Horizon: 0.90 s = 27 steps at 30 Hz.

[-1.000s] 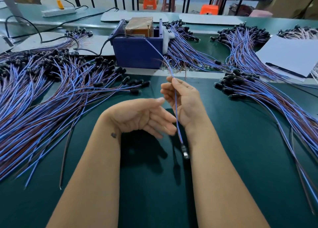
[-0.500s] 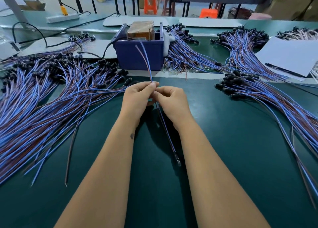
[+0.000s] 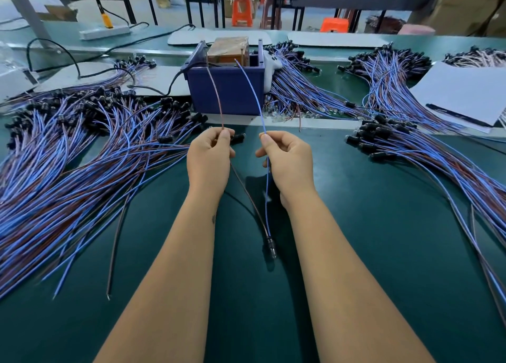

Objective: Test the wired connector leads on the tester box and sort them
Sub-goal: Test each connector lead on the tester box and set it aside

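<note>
Brown wire (image 3: 216, 94) pinched in left hand (image 3: 209, 160), blue wire (image 3: 253, 94) pinched in right hand (image 3: 287, 161); both rise past the fingertips toward the tester box (image 3: 227, 88). Their shared plug (image 3: 271, 249) hangs below the wrists, over the green mat (image 3: 383, 253). Risk: thin ends may flex and miss the contacts, or touch each other, giving a false reading. Contacts on the box hidden; wire tips too fine to make out.
</note>
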Motion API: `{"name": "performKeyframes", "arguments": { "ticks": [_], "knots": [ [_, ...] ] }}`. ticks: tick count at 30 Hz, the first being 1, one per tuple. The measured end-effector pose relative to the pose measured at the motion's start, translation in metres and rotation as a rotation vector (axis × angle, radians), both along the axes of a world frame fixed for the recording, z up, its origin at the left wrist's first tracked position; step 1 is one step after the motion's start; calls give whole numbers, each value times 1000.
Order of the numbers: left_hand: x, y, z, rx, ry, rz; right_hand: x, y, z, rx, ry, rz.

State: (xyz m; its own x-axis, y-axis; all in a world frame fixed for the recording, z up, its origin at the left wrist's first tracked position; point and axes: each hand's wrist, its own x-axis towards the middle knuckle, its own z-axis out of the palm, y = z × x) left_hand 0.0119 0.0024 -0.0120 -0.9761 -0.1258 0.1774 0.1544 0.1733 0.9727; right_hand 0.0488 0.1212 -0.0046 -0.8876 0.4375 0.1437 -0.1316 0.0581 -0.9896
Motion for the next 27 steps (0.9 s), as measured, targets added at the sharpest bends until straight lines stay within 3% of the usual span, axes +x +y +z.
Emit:
{"name": "performKeyframes", "arguments": {
  "ticks": [27],
  "knots": [
    [-8, -4, 2, 44, -8, 41, -3, 0, 1, -50, -20, -27]
  ]
}}
